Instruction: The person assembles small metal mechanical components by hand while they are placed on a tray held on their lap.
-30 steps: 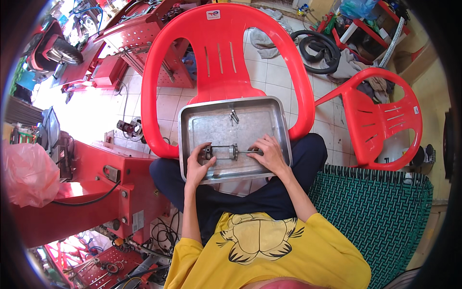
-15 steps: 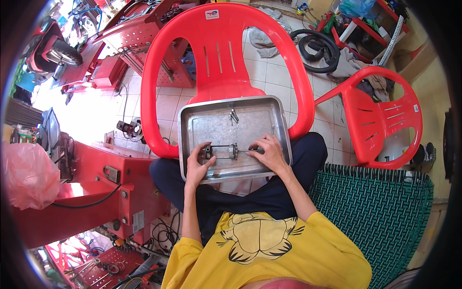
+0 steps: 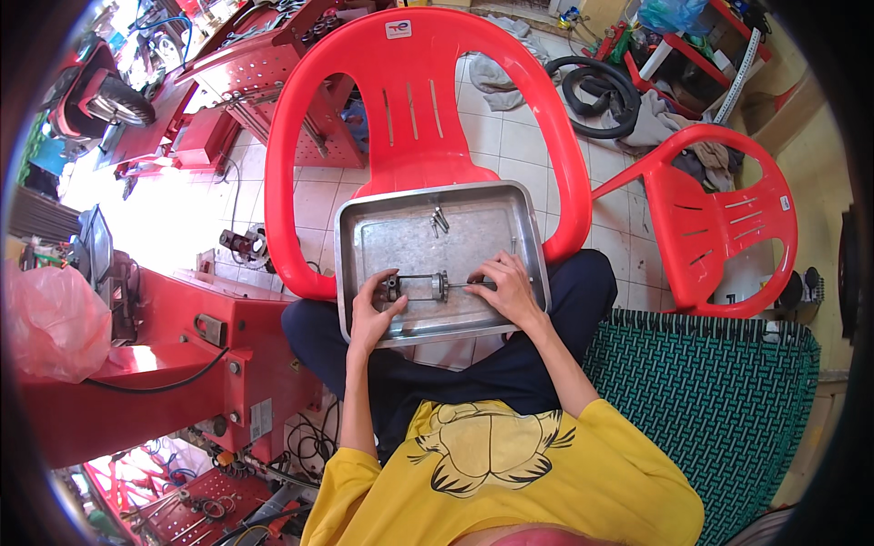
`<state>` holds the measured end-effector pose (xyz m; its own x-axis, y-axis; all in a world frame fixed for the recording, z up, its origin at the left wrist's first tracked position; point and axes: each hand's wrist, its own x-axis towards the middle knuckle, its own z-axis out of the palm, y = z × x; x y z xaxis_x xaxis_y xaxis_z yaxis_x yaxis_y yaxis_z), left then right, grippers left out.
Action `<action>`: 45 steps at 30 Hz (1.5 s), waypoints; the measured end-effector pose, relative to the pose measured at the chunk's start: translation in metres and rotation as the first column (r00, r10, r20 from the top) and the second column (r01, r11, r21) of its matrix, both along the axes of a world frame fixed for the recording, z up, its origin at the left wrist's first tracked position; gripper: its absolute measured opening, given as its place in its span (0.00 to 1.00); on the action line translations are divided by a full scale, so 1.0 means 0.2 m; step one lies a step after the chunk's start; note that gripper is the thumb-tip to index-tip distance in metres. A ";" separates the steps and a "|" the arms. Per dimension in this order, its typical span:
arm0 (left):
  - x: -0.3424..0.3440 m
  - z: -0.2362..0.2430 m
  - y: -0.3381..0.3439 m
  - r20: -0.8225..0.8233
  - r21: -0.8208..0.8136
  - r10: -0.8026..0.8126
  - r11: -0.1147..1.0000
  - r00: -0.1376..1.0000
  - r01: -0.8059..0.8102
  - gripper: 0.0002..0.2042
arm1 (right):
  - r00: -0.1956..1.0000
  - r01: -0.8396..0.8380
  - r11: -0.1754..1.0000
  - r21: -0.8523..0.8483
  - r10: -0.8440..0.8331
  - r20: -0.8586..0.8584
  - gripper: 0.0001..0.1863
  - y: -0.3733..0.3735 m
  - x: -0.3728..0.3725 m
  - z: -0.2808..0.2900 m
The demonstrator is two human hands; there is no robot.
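A small metal assembly (image 3: 421, 288) lies crosswise low in the shallow metal tray (image 3: 533, 205). Two thin parallel rods join its dark left end to a round piece on the right. My left hand (image 3: 371, 308) holds the left end between thumb and fingers. From the round piece a slim metal shaft (image 3: 457, 286) runs right into my right hand (image 3: 510, 289), whose fingers pinch around it. Something dark shows under those fingers, mostly hidden. Several loose bolts (image 3: 439, 221) sit near the tray's far side, and a thin pin (image 3: 514, 246) lies by its right wall.
The tray rests between my legs and a red plastic chair (image 3: 410, 136). Another red chair (image 3: 710, 214) is at right, beside a green woven seat (image 3: 706, 409). A red machine (image 3: 264, 337) stands close on my left. Black tubing (image 3: 592, 118) lies on the floor behind.
The whole view has shifted very slightly. Both hands keep their hold, with no clear movement of the assembly or the bolts.
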<state>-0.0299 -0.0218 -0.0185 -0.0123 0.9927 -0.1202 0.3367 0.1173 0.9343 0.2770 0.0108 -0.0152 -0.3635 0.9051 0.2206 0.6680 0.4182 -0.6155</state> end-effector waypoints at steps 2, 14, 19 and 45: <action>0.01 0.01 0.00 -0.023 0.010 -0.005 1.000 1.000 0.005 0.28 | 1.000 0.005 1.000 0.005 -0.005 -0.013 0.12 0.00 0.00 -0.01; 0.01 0.00 0.00 -0.001 0.036 -0.001 0.999 1.000 0.001 0.28 | 0.998 -0.032 0.999 0.035 0.030 0.050 0.10 0.00 -0.01 -0.03; 0.01 0.01 0.00 -0.008 0.022 -0.008 1.000 1.000 0.008 0.28 | 0.998 -0.013 0.998 0.063 0.009 0.058 0.13 0.00 -0.01 0.02; 0.01 0.03 -0.01 -0.029 0.022 -0.016 1.000 0.999 0.017 0.29 | 0.999 0.037 0.995 -0.089 -0.039 -0.016 0.14 -0.01 -0.02 0.04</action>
